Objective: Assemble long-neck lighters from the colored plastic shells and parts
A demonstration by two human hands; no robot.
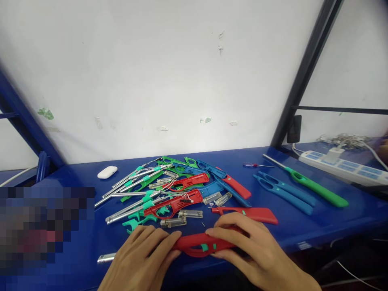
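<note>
Both my hands hold one red lighter [197,244] level near the table's front edge. My left hand [142,254] wraps its front end, and a metal tube tip [106,258] sticks out to the left of it. My right hand [248,246] grips the red handle from above and below, thumb underneath. A green trigger [205,247] shows between the hands. Just behind lie a red half shell [260,215] and clear fuel tanks [174,222]. Farther back is a pile of red, green and blue shells with metal tubes [130,210].
A white earbud case [107,172] lies at the back left. To the right are a screwdriver [257,165], blue shells [285,192], a green lighter [318,188] and a white power strip [345,167]. A pixelated patch covers the lower left.
</note>
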